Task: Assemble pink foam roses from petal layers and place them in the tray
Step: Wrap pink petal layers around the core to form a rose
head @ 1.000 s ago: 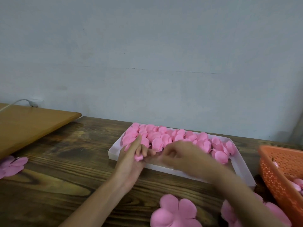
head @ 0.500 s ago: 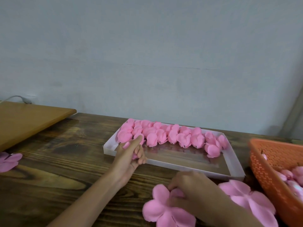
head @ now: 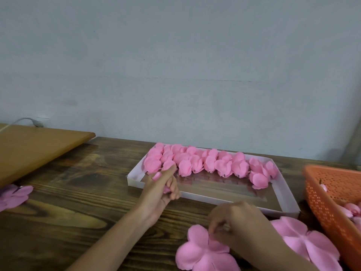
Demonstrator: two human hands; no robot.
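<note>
While left hand (head: 161,191) grips rose (head: 156,176); right hand (head: 235,222) pinches petal layer (head: 199,249) | orange basket (head: 332,194) beside tray (head: 195,196)

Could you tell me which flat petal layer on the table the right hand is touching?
The front-centre petal layer: the right hand pinches its upper edge; the right-side layer and the far-left layer lie off to the sides.

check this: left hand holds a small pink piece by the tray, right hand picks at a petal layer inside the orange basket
Not inside the orange basket: the head view shows the right hand picking at a petal layer lying on the table.
</note>
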